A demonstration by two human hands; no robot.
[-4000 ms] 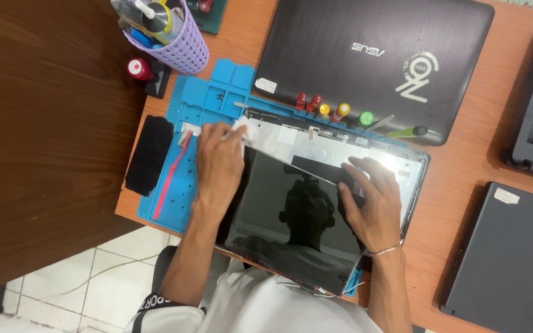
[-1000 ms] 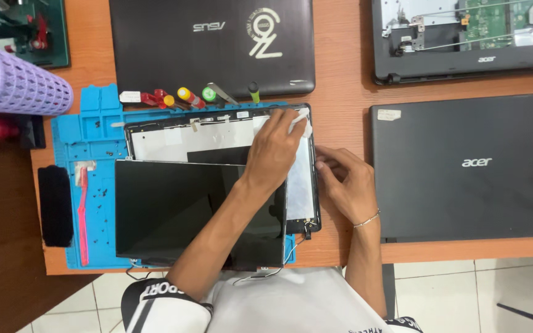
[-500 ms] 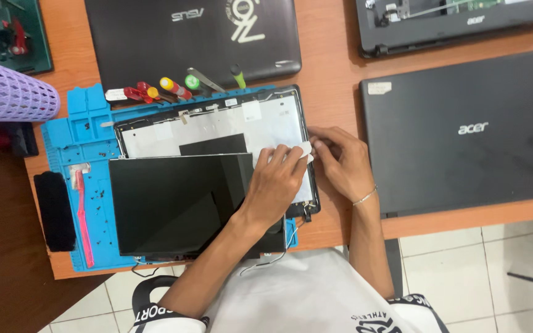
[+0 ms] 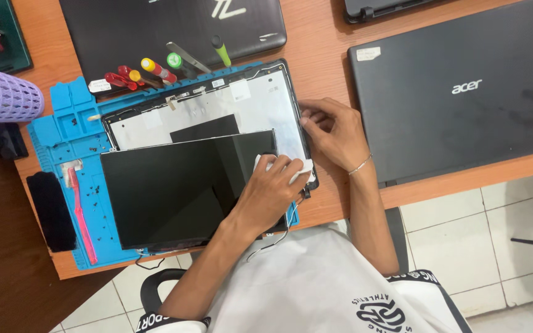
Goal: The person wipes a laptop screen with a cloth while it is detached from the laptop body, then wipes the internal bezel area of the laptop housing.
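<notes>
We see the left hand pressed flat on a white cloth, fingers spread over it, at the right edge of the glossy black screen panel. That thin, flat rectangle lies loose and slightly askew over the lid shell, whose pale, matte inside shows beyond the knuckles. The right hand sits just beside the left, fingertips pinching the shell's dark plastic rim, nothing else in its hold. Under it all lies a blue rubber mat, moulded into little trays, with a pink toothbrush along its far-left strip. Past the fingertips, coloured screwdriver handles lie in a row against a dark closed laptop. Beyond the right hand rests another laptop, matte black. The tabletop is orange-brown wood grain; pale floor tiles show below its edge. Since half a second ago, the left hand has slid down the panel's edge toward us, while the right has stayed on the rim.
</notes>
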